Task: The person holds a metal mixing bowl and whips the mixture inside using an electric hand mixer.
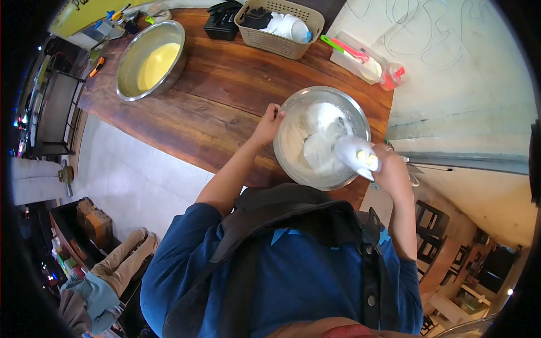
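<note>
A steel mixing bowl (288,163) stands on the wooden table close to my body, with white, foamy mixture (326,117) inside. My right hand (390,172) is wrapped round a white hand mixer (352,151) at the bowl's right side. Its beaters reach down into the mixture and look blurred. At the opposite side, my left hand (273,123) grips the bowl's rim with curled fingers. Part of the bowl's right edge is hidden behind the mixer.
A second steel bowl (179,65) with yellow batter (158,66) stands at the table's far left. Along the back are a beige basket (276,44), a black box (221,25) and a clear container (352,62) with spatulas. Another person's legs (127,256) show lower left.
</note>
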A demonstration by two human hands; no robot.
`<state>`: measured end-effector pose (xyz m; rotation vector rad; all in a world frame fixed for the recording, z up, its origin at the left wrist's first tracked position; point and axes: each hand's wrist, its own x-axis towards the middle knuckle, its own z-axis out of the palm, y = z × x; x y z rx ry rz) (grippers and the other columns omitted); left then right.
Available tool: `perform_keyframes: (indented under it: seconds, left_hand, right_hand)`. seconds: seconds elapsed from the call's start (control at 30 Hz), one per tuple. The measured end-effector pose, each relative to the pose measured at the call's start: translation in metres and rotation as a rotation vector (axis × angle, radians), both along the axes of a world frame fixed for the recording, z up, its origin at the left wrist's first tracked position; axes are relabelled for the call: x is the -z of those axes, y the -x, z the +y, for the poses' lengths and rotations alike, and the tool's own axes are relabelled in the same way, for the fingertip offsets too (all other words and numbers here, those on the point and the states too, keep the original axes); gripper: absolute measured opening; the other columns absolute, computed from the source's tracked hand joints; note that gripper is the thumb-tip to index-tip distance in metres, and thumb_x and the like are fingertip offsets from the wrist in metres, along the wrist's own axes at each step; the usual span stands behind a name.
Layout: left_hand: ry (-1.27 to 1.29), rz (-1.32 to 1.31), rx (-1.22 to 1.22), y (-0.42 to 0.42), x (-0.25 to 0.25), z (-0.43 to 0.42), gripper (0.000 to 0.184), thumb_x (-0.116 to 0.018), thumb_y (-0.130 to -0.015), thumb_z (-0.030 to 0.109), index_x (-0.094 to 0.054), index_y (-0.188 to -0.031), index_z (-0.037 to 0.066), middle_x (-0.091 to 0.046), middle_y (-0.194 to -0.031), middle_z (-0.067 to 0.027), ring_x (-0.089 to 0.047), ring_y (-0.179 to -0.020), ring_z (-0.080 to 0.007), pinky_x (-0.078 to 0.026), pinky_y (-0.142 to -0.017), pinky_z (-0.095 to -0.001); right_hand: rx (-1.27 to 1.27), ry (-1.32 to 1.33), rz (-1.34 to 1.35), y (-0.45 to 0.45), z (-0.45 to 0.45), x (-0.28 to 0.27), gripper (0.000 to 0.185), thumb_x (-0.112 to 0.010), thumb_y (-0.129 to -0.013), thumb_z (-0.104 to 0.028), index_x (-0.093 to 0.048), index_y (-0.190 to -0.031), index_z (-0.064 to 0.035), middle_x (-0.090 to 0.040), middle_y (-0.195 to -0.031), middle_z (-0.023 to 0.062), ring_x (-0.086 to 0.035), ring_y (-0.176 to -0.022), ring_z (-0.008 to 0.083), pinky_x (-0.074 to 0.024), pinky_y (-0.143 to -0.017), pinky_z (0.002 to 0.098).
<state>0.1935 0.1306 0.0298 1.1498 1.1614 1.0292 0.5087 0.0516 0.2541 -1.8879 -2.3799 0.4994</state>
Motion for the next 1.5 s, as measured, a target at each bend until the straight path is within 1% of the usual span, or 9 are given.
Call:
perform_keyframes:
  seconds: [0.17,0.33,0.53,0.7,0.97,1.1,1.17,1.27,1.5]
  left_hand:
    - [-0.139,0.258,-0.039,-0.034,-0.030,-0.006,0.024,-0.051,-0.100,0.023,-0.042,-0.109,0.004,-0.058,-0.090,-0.0153,-0.059,-0.082,-0.0282,-0.047,-0.076,-0.0387]
    - [-0.226,0.327,-0.061,-0.029,-0.067,-0.012,0.024,-0.052,-0.099,0.023,-0.043,-0.109,0.003,-0.059,-0.088,-0.0196,-0.061,-0.082,-0.0370,-0.048,-0.073,-0.0426]
    - [-0.297,0.220,-0.217,-0.006,-0.057,-0.006,0.024,-0.056,-0.099,0.025,-0.048,-0.104,0.003,-0.051,-0.075,-0.0075,-0.047,-0.067,-0.0163,-0.043,-0.064,-0.0329]
    - [-0.239,0.190,-0.193,-0.027,-0.062,-0.002,0.026,-0.059,-0.097,0.027,-0.049,-0.102,0.003,-0.054,-0.075,-0.0069,-0.050,-0.067,-0.0163,-0.044,-0.064,-0.0325]
    - [-0.246,0.216,-0.167,-0.021,-0.081,-0.008,0.023,-0.060,-0.097,0.024,-0.051,-0.104,0.004,-0.050,-0.081,0.0013,-0.045,-0.073,-0.0073,-0.041,-0.067,-0.0236]
    - [-0.294,0.139,-0.238,-0.016,-0.078,-0.008,0.027,-0.064,-0.095,0.024,-0.051,-0.103,0.002,-0.050,-0.075,-0.0001,-0.045,-0.067,-0.0098,-0.041,-0.062,-0.0266]
    - [-0.295,0.131,-0.241,-0.017,-0.078,-0.009,0.026,-0.063,-0.095,0.024,-0.051,-0.103,0.002,-0.048,-0.075,0.0013,-0.044,-0.066,-0.0089,-0.041,-0.061,-0.0258]
    - [-0.252,0.115,-0.217,-0.018,-0.074,-0.007,0.027,-0.063,-0.095,0.025,-0.052,-0.105,0.002,-0.053,-0.078,-0.0013,-0.048,-0.069,-0.0093,-0.043,-0.064,-0.0259]
    - [-0.397,0.416,-0.073,-0.014,-0.095,0.002,0.041,-0.068,-0.085,0.013,-0.053,-0.122,0.001,-0.065,-0.109,-0.0192,-0.062,-0.103,-0.0355,-0.048,-0.087,-0.0395]
  right_hand:
    - [-0.145,0.152,0.215,0.024,-0.007,-0.009,0.044,-0.075,-0.064,-0.001,-0.064,-0.107,-0.0037,-0.066,-0.102,0.0173,-0.063,-0.097,0.0381,-0.0500,-0.083,0.0435]
    - [0.123,-0.224,0.322,0.012,0.001,0.029,0.046,-0.074,-0.064,0.001,-0.062,-0.109,-0.0021,-0.064,-0.110,0.0205,-0.061,-0.102,0.0397,-0.0493,-0.087,0.0393]
    - [0.151,-0.041,0.205,-0.008,-0.023,0.013,0.039,-0.071,-0.065,0.002,-0.065,-0.103,-0.0008,-0.065,-0.096,0.0168,-0.064,-0.095,0.0352,-0.0494,-0.083,0.0371]
    - [-0.008,0.047,0.412,0.013,-0.030,0.022,0.041,-0.072,-0.064,0.000,-0.064,-0.104,-0.0007,-0.065,-0.098,0.0175,-0.063,-0.095,0.0368,-0.0497,-0.083,0.0385]
    - [0.216,-0.365,0.450,-0.010,-0.002,0.052,0.043,-0.073,-0.064,0.001,-0.062,-0.106,0.0015,-0.065,-0.101,0.0182,-0.064,-0.095,0.0359,-0.0496,-0.084,0.0375]
    - [0.436,-0.221,0.466,-0.051,-0.042,0.085,0.042,-0.075,-0.066,-0.001,-0.064,-0.106,-0.0004,-0.070,-0.092,0.0136,-0.067,-0.087,0.0252,-0.0511,-0.079,0.0345]
    - [0.782,0.126,0.729,-0.065,-0.074,0.108,0.039,-0.076,-0.069,-0.001,-0.065,-0.106,-0.0022,-0.071,-0.094,0.0093,-0.067,-0.088,0.0166,-0.0516,-0.079,0.0325]
    - [0.705,0.063,0.674,-0.070,-0.126,0.135,0.034,-0.075,-0.072,0.000,-0.067,-0.104,-0.0029,-0.071,-0.093,0.0057,-0.065,-0.086,0.0125,-0.0519,-0.078,0.0307]
    - [0.864,0.206,0.703,-0.040,-0.154,0.143,0.037,-0.077,-0.072,-0.002,-0.067,-0.107,-0.0014,-0.070,-0.086,0.0049,-0.064,-0.076,0.0118,-0.0526,-0.070,0.0291]
